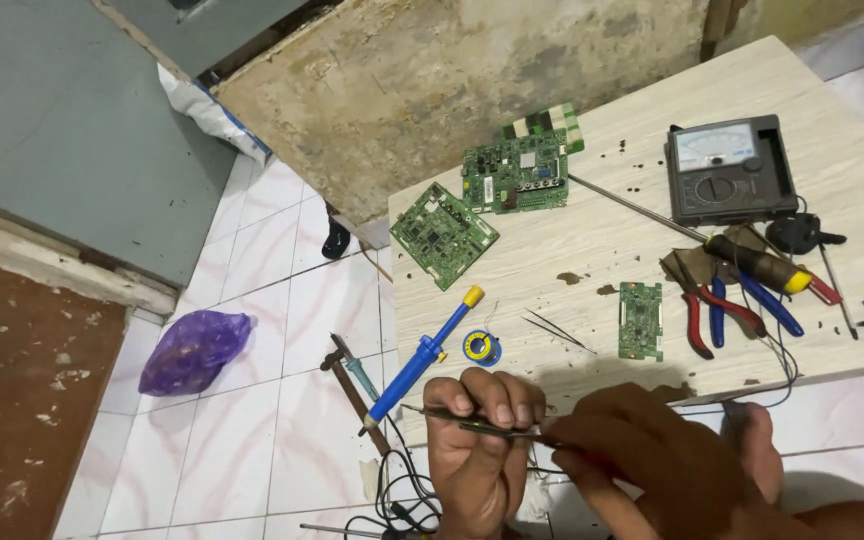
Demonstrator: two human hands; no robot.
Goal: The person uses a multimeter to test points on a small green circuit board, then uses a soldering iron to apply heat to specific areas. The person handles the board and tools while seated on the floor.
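my left hand (477, 450) sits low in front of me, knuckles up, fingers curled into a loose fist, fingertips (500, 396) pinched together. my right hand (652, 450) lies just beside it, palm down, fingers reaching left until they meet the left hand's. both forearms run off the bottom edge.

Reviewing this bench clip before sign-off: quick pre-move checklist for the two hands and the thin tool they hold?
1. Grip on thin metal tool: left hand wraps it, right hand pinches its end. Ok.
2. What the tool is or carries: too small to tell. Cannot tell.
3. Blue desoldering pump overhangs the table edge next to the left hand. Not ok.
4. Solder spool lies flat on the table, near the hands. Ok.
5. Small green board lies flat, apart from the pliers. Ok.
6. Cables loop on the floor under the hands. Not ok.
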